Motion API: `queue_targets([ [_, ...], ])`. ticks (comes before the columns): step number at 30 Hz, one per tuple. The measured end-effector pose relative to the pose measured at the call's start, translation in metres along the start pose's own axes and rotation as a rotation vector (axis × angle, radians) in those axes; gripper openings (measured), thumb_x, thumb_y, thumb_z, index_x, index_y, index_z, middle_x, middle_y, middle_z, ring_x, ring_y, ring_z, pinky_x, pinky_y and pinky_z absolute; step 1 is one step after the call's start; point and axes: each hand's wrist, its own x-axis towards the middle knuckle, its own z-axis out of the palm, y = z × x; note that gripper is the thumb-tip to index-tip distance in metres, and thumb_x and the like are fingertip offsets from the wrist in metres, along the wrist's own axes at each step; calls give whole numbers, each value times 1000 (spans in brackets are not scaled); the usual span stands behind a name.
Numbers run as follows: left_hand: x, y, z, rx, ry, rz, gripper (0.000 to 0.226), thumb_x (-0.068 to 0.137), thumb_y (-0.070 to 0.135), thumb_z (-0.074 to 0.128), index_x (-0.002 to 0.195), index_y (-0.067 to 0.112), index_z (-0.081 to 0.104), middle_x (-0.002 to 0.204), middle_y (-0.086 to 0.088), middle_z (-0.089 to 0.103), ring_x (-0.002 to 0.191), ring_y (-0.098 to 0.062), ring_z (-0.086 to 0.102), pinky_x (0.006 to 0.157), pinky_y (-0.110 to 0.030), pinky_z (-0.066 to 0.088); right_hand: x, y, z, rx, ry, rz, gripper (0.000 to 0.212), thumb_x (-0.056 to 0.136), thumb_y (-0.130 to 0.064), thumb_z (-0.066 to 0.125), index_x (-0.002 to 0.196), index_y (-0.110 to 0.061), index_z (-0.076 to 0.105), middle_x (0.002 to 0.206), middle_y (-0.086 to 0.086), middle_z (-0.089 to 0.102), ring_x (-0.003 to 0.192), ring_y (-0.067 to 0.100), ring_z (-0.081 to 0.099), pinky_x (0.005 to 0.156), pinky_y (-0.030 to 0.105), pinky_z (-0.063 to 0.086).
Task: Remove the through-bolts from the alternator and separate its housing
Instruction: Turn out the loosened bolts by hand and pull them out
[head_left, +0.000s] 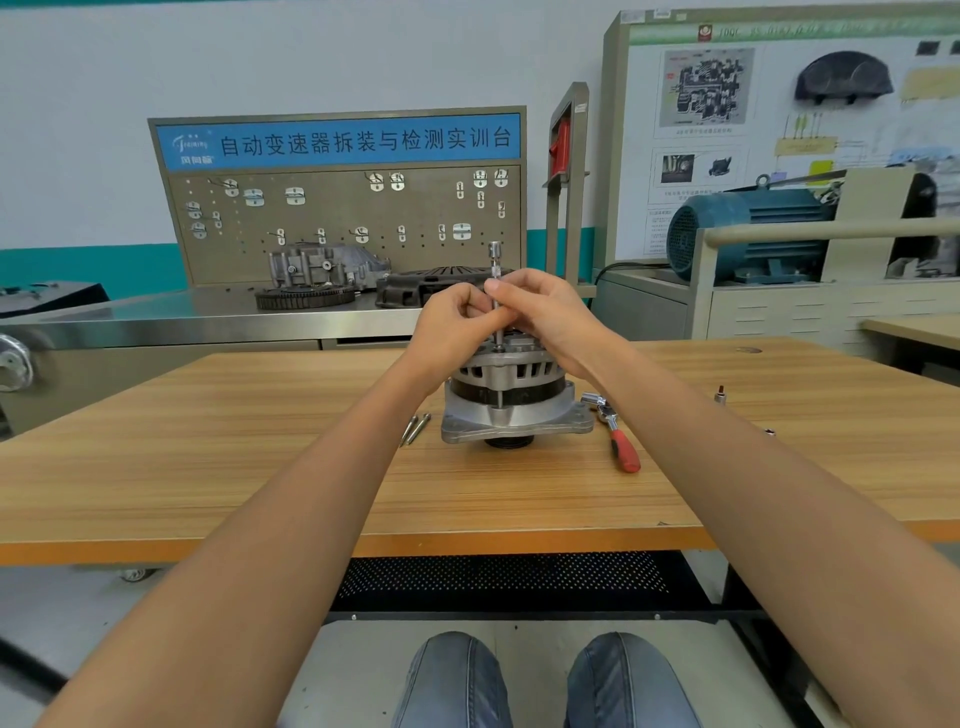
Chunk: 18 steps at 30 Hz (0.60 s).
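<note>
The alternator stands upright, pulley down, at the middle of the table. Your left hand and right hand both pinch a slim extension bar that stands vertically on a through-bolt at the housing's near rim. Keep the bar in line with the bolt as you spin it. Two freed through-bolts lie just left of the housing; the ratchet rests to its right.

Silver-grey alternator with a black middle band; wood-grain striped table, orange edge; red-handled ratchet; blue banner; teal motor.
</note>
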Motion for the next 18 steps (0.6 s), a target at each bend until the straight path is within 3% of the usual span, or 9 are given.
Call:
queue_targets([
  [2, -1, 2, -1, 8, -18, 8, 19, 88, 20, 68, 73, 20, 55, 60, 14, 52, 48, 9, 47, 50, -5, 36, 0, 1, -2, 16, -16, -8, 9, 91, -21, 61, 93, -13, 63, 94, 4, 63, 99, 21, 59, 101, 41, 45],
  [7, -5, 3, -3, -15, -59, 10, 23, 95, 14, 55, 74, 21, 59, 43, 23, 53, 45, 12, 49, 47, -1, 33, 0, 0, -3, 3, -56, -6, 22, 98, -20, 47, 105, -14, 67, 106, 4, 68, 105, 17, 61, 96, 29, 46],
  [9, -5, 2, -2, -30, -42, 14, 20, 95, 13, 56, 77, 19, 61, 44, 22, 54, 45, 12, 49, 47, -1, 33, 0, -1, -2, 11, -61, 8, 24, 99, -21, 45, 109, -14, 66, 106, 3, 68, 103, 14, 61, 91, 24, 46],
  [12, -3, 0, -1, -45, -12, 11, 12, 91, 17, 65, 80, 16, 60, 61, 14, 59, 50, 8, 49, 52, -6, 38, 0, -2, -1, -16, -36, 29, 32, 97, -30, 50, 121, -12, 60, 116, 6, 65, 111, 17, 59, 100, 30, 43],
  [14, -1, -2, 0, -47, 5, 5, 14, 88, 18, 68, 78, 16, 58, 70, 6, 58, 55, 4, 49, 54, -9, 41, -1, -1, 0, -41, -10, 20, 30, 93, -32, 57, 115, -12, 61, 115, 7, 64, 112, 21, 58, 104, 37, 42],
  [18, 1, -3, 0, -40, 5, 1, 14, 86, 18, 70, 79, 16, 58, 70, 6, 57, 53, 9, 50, 54, -7, 41, -1, 0, -1, -26, -12, -12, 6, 91, -23, 61, 92, -17, 61, 101, 8, 62, 106, 25, 58, 104, 44, 43],
])
